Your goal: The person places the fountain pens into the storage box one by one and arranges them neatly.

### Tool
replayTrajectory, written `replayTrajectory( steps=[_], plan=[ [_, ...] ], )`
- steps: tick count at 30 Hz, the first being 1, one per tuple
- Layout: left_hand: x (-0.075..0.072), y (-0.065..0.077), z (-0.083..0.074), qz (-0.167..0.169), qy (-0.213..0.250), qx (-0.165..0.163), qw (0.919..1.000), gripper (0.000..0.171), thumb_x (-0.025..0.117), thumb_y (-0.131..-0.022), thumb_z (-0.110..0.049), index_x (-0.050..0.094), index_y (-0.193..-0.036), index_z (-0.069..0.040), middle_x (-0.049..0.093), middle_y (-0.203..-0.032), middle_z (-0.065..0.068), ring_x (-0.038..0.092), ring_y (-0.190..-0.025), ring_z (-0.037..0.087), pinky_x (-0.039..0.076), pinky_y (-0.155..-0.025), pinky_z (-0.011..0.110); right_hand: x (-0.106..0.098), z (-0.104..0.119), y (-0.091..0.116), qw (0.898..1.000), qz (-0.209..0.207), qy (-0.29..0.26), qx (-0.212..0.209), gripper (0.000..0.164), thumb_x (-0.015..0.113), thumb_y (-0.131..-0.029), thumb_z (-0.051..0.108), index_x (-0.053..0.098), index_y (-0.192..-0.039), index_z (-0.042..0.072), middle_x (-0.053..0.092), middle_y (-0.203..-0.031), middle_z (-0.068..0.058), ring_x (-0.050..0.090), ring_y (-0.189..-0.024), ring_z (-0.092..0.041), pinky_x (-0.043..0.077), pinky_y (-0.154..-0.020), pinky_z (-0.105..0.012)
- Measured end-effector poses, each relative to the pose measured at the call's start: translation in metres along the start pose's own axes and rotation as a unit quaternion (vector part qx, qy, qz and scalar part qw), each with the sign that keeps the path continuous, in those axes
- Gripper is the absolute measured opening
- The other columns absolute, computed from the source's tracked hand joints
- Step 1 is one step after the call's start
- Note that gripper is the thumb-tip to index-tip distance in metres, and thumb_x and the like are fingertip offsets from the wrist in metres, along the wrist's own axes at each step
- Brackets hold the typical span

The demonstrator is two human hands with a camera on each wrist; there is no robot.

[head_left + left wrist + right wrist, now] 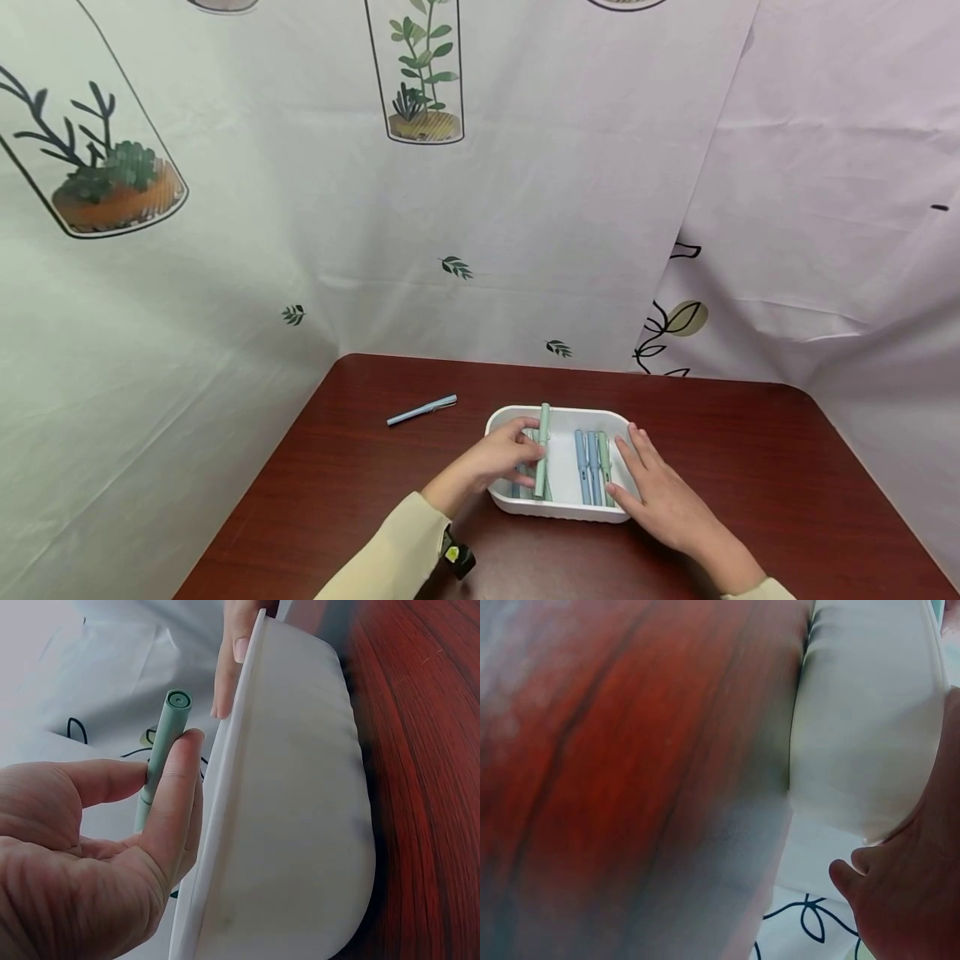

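My left hand [495, 460] pinches a light green pen [543, 421] between thumb and fingers, over the left part of a white tray [555, 512]. In the left wrist view the pen [166, 735] tilts up, its round end towards the camera. My right hand [667, 498] rests at the tray's right rim with fingers extended. Two blue pens [582, 460] and a green pen [604, 458] lie side by side in the tray's right half. More green and blue pens lie at the left, partly hidden by my left hand.
A blue pen [422, 410] lies on the dark red wooden table [360, 483], beyond the tray's left end. Behind the table hangs a white curtain [510, 217] with plant prints.
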State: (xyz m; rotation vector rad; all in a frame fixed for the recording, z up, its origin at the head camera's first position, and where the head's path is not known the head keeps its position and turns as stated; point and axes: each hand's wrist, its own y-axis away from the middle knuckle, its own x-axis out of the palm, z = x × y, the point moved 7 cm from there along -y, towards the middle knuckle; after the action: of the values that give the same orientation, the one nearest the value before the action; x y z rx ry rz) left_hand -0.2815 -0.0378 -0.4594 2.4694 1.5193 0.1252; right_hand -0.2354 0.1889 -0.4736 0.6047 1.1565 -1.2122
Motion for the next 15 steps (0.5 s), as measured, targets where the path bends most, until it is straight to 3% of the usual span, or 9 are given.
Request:
replayTrajectory(
  steps=[15],
  plan=[
    [0.015,-0.011,0.001,0.003,-0.009,-0.006,0.9999,0.048,0.064,-0.096,-0.001,0.046,-0.141,0.0,0.061,-0.095,0.013,0.061,-0.08,0.019,0.062,-0.061,0.035,-0.001,0.001,0.0,1.0,0.003,0.016,0.004,0.079,0.06,-0.097,0.053,0.04,-0.154,0.003,0.023,-0.165,-0.022,0.022,-0.15,-0.045,0.024,-0.116,-0.064]
  ],
)
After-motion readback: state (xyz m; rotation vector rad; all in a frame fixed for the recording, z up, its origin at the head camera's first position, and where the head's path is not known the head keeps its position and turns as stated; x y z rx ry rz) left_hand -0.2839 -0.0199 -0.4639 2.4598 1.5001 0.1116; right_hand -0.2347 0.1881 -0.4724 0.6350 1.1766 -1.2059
